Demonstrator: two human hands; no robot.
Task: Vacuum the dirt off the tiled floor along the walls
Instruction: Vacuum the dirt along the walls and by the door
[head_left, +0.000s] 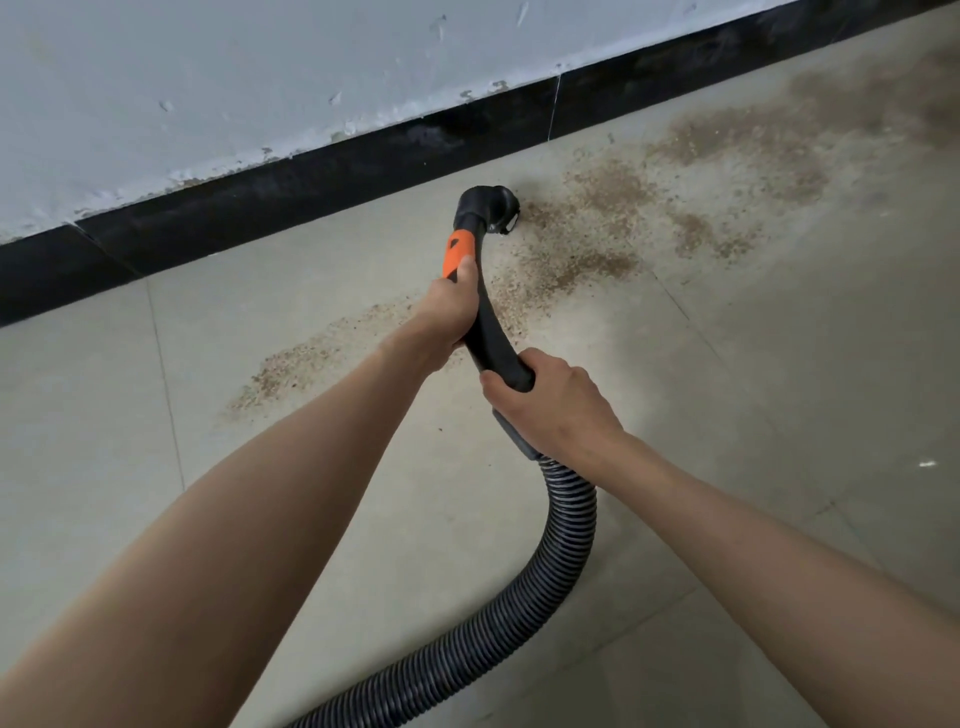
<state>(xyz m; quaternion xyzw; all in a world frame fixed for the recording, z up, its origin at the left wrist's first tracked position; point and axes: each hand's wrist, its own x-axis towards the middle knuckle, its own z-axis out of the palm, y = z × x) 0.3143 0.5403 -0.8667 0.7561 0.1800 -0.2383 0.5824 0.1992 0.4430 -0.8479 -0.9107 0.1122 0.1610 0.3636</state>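
Note:
A black vacuum handle with an orange section curves down to a black nozzle that sits on the grey tiled floor near the wall. My left hand grips the handle just below the orange part. My right hand grips its lower end, where the ribbed hose begins. Brown dirt lies scattered right of the nozzle and stretches toward the far right along the wall. A smaller dirt patch lies left of my left forearm.
A black skirting strip runs along the foot of the scuffed white wall, from lower left to upper right. The hose loops down and leaves the frame at the bottom.

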